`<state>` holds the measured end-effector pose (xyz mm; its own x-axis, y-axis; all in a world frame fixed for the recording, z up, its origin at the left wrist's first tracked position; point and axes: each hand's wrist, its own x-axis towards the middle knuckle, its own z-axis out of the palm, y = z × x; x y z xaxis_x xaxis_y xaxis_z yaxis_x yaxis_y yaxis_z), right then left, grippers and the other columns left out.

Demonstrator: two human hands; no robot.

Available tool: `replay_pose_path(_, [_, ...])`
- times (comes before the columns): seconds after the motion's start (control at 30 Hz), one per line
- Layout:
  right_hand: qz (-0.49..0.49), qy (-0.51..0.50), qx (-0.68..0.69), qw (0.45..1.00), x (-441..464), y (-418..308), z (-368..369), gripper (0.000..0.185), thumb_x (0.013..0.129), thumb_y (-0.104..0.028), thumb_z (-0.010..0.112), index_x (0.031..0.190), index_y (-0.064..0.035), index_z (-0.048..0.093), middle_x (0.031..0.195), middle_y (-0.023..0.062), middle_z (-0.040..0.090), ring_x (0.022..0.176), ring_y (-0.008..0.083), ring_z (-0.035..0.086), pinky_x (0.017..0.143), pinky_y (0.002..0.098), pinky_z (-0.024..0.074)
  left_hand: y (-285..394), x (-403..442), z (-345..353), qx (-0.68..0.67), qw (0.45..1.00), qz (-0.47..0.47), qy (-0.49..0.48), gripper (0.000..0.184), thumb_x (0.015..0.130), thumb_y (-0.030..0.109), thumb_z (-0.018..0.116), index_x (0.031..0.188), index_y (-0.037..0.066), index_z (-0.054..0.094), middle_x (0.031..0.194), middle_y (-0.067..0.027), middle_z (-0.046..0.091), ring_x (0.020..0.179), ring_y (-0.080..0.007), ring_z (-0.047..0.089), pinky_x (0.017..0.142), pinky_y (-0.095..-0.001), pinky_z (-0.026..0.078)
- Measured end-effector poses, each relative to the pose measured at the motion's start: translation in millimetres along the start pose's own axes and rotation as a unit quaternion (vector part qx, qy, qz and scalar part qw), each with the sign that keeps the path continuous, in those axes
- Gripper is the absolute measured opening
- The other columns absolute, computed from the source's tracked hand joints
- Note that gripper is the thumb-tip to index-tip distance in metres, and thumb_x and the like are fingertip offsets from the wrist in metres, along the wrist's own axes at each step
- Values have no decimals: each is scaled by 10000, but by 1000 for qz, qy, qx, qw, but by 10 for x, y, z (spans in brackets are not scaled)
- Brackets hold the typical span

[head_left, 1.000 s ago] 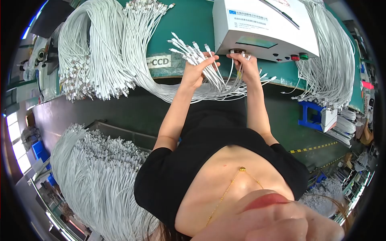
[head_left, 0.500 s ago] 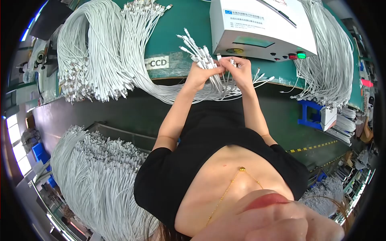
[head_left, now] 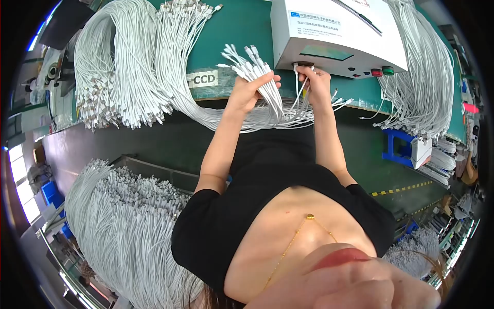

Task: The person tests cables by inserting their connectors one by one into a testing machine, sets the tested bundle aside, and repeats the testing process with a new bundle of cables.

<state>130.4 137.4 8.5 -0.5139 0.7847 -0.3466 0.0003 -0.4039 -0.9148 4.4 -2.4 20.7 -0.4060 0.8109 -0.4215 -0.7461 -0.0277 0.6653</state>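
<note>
My left hand (head_left: 248,92) is closed around a bundle of white cables (head_left: 270,97), whose connector ends fan out up and to the left. At the front of the white tester box (head_left: 334,38), my right hand (head_left: 316,86) pinches a white cable (head_left: 304,91), its plug end up at the box's lower socket area. Another white cable end (head_left: 296,76) stands upright beside it, also at the box. My fingers partly hide the plugs, so I cannot tell how deep they sit. The cables' lengths hang down over the bench's front edge.
Bundles of white cables (head_left: 134,62) drape over the green bench (head_left: 242,28) at left, with another bundle (head_left: 419,72) at right. A CCD label (head_left: 204,79) lies near the front edge. Red (head_left: 376,72) and green buttons (head_left: 388,70) sit on the box. A cable heap (head_left: 128,232) stands behind-left.
My right hand has moved away from the bundle, up and right to the box's socket area with a cable. My left hand has shifted slightly left with the bundle. The green button has darkened.
</note>
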Motion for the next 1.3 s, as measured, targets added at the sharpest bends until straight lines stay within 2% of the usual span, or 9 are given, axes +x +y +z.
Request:
replay_pose_path(0.2, [-22,5,-36,999,9,45,-8,157,705,-108,650,608,12,620,562,27,563,421,54,399,407,213,272,-68,58,-41,-6,999,39,-37,256,708,-68,669,927,-35,541,857,-122,608,779,-236,638,691,-347,554])
replay_pose_path(0.27, [-161,-18,-265,950,-84,62,-11,181,727,-141,641,680,34,652,600,40,594,500,49,471,454,203,332,-75,30,22,19,998,53,-36,246,696,-67,680,904,-31,553,828,-114,612,757,-223,637,679,-336,546])
replay_pose_path(0.3, [-147,-55,-278,948,-204,-61,30,189,747,-146,635,760,39,672,653,47,621,596,50,519,519,195,380,-72,19,48,45,996,68,-34,237,685,-66,692,881,-26,564,799,-106,616,735,-210,636,668,-325,539])
replay_pose_path(0.53, [-66,-128,-107,984,-298,-34,67,198,773,-134,648,864,41,665,665,28,613,559,49,477,507,188,352,-203,61,22,96,991,79,-53,181,692,-70,687,823,-14,575,773,-81,615,718,-192,631,641,-308,535])
replay_pose_path(0.67, [28,-70,42,996,-53,123,-103,119,761,-94,640,697,6,635,626,30,584,493,42,418,441,198,270,-136,25,39,41,998,50,-19,171,738,-30,668,861,-23,550,751,-80,605,686,-212,636,609,-320,559])
replay_pose_path(0.83, [-7,-46,24,999,-17,20,8,104,748,-87,642,693,-7,605,624,36,572,506,49,454,432,196,278,-100,21,7,37,997,67,-11,298,743,-7,673,998,-23,519,942,-121,589,770,-222,636,640,-329,555])
replay_pose_path(1.13, [-3,-48,18,999,-26,-48,101,98,747,-83,607,723,12,610,603,39,561,510,54,448,460,207,310,-98,50,-33,1,997,83,-10,282,741,-33,661,990,-18,529,909,-107,596,785,-245,636,654,-339,550])
replay_pose_path(1.23, [-140,-75,-109,981,-108,34,114,157,770,-82,584,790,58,653,606,39,573,537,44,429,501,202,336,-144,44,-35,28,996,82,-10,240,698,-41,699,890,-24,554,790,-96,614,713,-214,641,618,-310,539])
replay_pose_path(1.3, [-132,-95,-105,981,-196,25,118,155,773,-83,593,796,56,657,601,28,564,546,48,438,505,202,340,-216,87,-65,59,995,79,-31,242,710,-45,686,909,-14,552,796,-90,614,727,-208,639,626,-307,536])
